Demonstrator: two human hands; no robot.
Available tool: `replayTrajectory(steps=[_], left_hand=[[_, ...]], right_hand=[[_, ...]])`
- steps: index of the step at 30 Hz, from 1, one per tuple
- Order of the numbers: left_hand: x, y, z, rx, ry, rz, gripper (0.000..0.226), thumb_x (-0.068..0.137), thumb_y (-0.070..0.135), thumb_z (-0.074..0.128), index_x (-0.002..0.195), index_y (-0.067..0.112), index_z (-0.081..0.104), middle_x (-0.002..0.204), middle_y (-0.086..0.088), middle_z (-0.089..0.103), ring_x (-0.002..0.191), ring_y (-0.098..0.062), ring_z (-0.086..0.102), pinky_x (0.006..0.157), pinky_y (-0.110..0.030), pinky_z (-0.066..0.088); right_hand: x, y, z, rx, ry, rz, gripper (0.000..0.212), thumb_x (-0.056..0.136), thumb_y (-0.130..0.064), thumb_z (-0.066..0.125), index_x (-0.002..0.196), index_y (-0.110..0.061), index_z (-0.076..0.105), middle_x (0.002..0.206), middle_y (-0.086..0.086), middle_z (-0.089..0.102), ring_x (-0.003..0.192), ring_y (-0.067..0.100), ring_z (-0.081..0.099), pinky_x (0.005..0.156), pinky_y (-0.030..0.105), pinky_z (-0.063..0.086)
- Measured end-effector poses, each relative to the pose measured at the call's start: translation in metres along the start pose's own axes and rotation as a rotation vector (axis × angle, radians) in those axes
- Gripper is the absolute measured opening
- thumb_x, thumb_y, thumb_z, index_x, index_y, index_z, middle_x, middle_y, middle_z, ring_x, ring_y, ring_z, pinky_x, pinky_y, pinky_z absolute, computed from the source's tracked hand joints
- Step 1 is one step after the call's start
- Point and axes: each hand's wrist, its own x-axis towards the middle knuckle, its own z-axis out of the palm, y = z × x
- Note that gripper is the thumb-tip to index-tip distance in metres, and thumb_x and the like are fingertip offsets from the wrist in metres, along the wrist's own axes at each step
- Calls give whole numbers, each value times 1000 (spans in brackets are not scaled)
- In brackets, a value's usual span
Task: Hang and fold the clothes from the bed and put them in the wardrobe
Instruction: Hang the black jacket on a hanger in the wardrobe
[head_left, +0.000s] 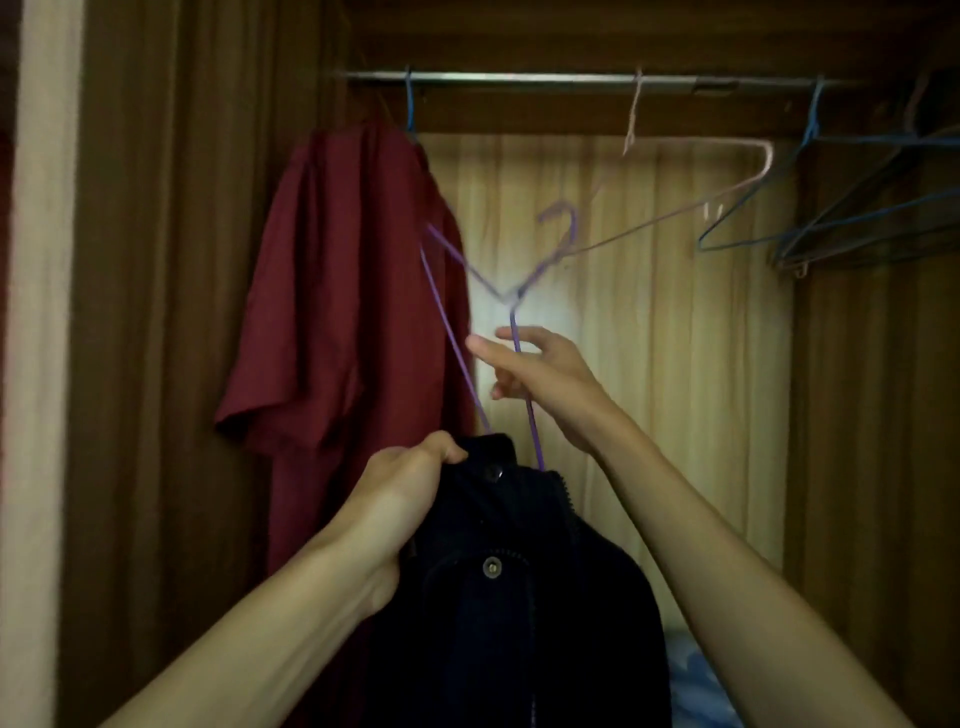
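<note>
The left hand (410, 478) grips the collar of a dark jacket (519, 582), held up near and low in the middle. The right hand (540, 379), index finger stretched out, holds one wire of a purple hanger (508, 298) whose lower ends sink into the jacket's neck. Behind, the wooden wardrobe (649, 338) has a metal rail (519, 79) carrying a red shirt (337, 312) on the left, with a pink hanger (767, 158) and blue hangers (810, 122) to the right. The jacket's lower part is cut off by the bottom edge, the purple hook is blurred, and a blue cloth (691, 675) at bottom right is too dim to name.
</note>
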Motion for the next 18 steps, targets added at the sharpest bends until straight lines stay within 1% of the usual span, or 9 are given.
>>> replayTrajectory(steps=[1,2,4,5,7,8,11,15,18], left_hand=[[-9,-6,-5,-34,-11,1,18,86,17,62,76,3,65,48,-4,63,40,-16,58,40,-15,42],[-24,-7,-9,-55,-18,-1,18,87,19,61,80,4,67,51,-3,65,42,-16,60,41,-15,43],[-36,-23,-24,-55,-13,7,17,88,20,60,83,6,69,55,-2,67,47,-15,63,42,-14,45],[-42,-30,-31,-63,-8,-10,18,89,21,60,87,6,70,62,-4,71,55,-17,66,48,-16,49],[-49,-44,-43,-58,-41,-85,25,92,27,61,99,6,72,85,-9,76,77,-24,73,61,-23,54],[-55,-51,-47,-48,-63,-116,28,93,32,62,103,7,72,91,-10,77,82,-25,74,63,-24,56],[-67,-74,-55,-92,-136,-188,38,96,42,60,105,7,73,92,-8,78,80,-19,76,58,-22,57],[-76,-104,-66,-247,-110,-294,30,99,27,58,108,0,68,90,-11,74,74,-22,70,61,-26,58],[-80,-130,-84,-324,-75,-330,23,99,22,55,98,3,67,81,-10,73,67,-20,70,56,-24,58]], right_hand=[[-2,-2,15,37,-76,96,43,81,-32,80,113,-10,63,64,-4,56,54,11,55,62,27,55],[-7,-2,29,35,-94,150,43,79,-33,82,112,-11,65,67,-3,54,52,9,51,55,24,51],[-21,7,56,-53,-1,181,35,81,-40,78,105,-16,70,66,-3,49,47,5,43,43,19,38],[-31,13,65,-61,59,168,31,85,-43,73,101,-17,70,62,-3,46,42,4,39,39,18,32],[-55,20,70,-5,156,140,29,96,-44,59,96,-16,65,56,-3,41,35,4,34,34,17,25],[-67,21,67,29,176,136,30,99,-45,52,98,-16,62,54,-4,39,35,5,32,34,17,24],[-110,21,47,32,108,148,43,101,-51,42,113,-18,66,51,-6,31,40,7,26,37,18,21],[-174,26,21,-83,42,203,47,100,-55,39,100,-24,75,48,-5,29,37,6,24,36,15,21],[-225,41,-5,-73,26,294,49,100,-54,38,103,-22,75,47,-6,28,37,5,21,35,14,18]])
